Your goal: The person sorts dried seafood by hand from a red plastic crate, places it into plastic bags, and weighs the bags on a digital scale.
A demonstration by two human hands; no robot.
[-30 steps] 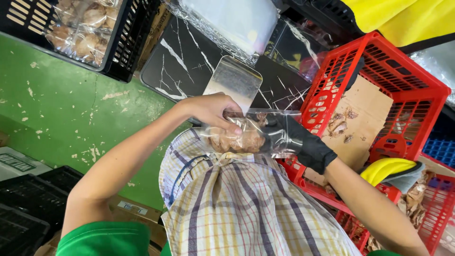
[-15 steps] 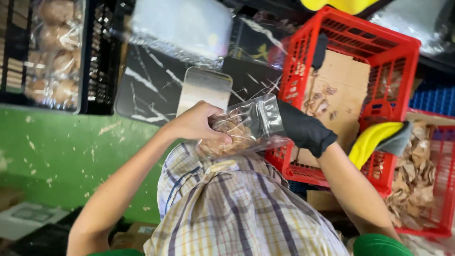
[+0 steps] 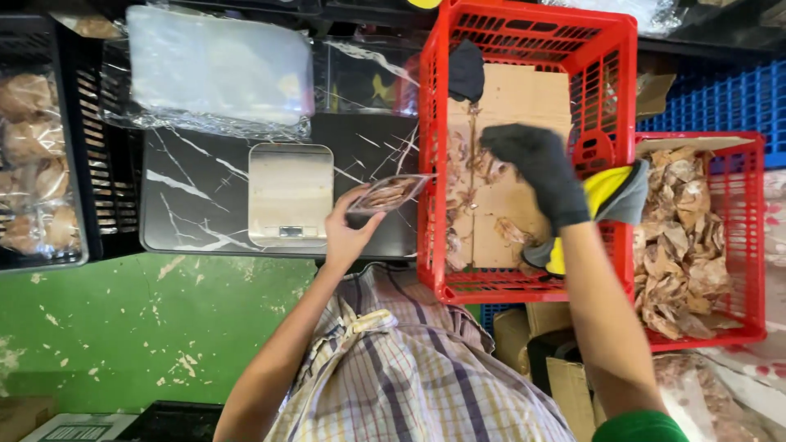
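My bare left hand (image 3: pixel 348 233) holds a small clear plastic bag (image 3: pixel 390 193) with brown dried pieces in it, up beside the red crate's left wall. My right hand (image 3: pixel 532 164), in a black glove, is inside the red crate (image 3: pixel 524 288), fingers curled over brown pieces lying on cardboard. I cannot tell whether the glove grips any. A silver kitchen scale (image 3: pixel 290 195) lies on the black marble-patterned board (image 3: pixel 192 200), just left of the bag.
A second red crate (image 3: pixel 749 237) full of brown dried pieces stands at right, with a yellow and grey glove (image 3: pixel 616 192) on the wall between crates. Black crates (image 3: pixel 97 155) with packed goods are at left. A stack of clear bags (image 3: pixel 217 69) lies above the scale.
My right hand has let go of the bag and moved right into the red crate. The left hand now holds the bag alone. The view has swung right.
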